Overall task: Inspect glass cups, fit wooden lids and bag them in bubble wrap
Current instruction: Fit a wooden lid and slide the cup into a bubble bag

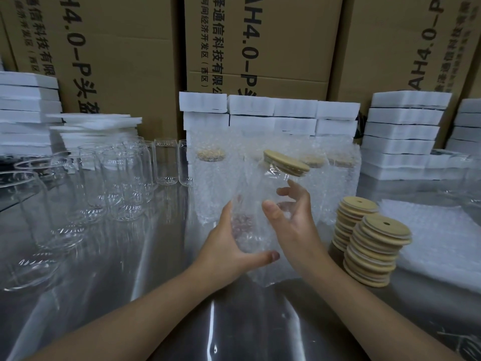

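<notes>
Glass cup (270, 179), wooden lid (286, 162) tilted, sits in a bubble-wrap bag (247, 230) gripped by fingers (286, 191) of left hand (223, 246) and right hand (294, 225).

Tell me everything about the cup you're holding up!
The glass cup is clear and tilted to the right, with a round wooden lid on top. It sits partly inside a bubble wrap bag, lid end uncovered. The left hand grips the bag's bottom, and the right hand curls round the cup's side, above the shiny table.
</notes>
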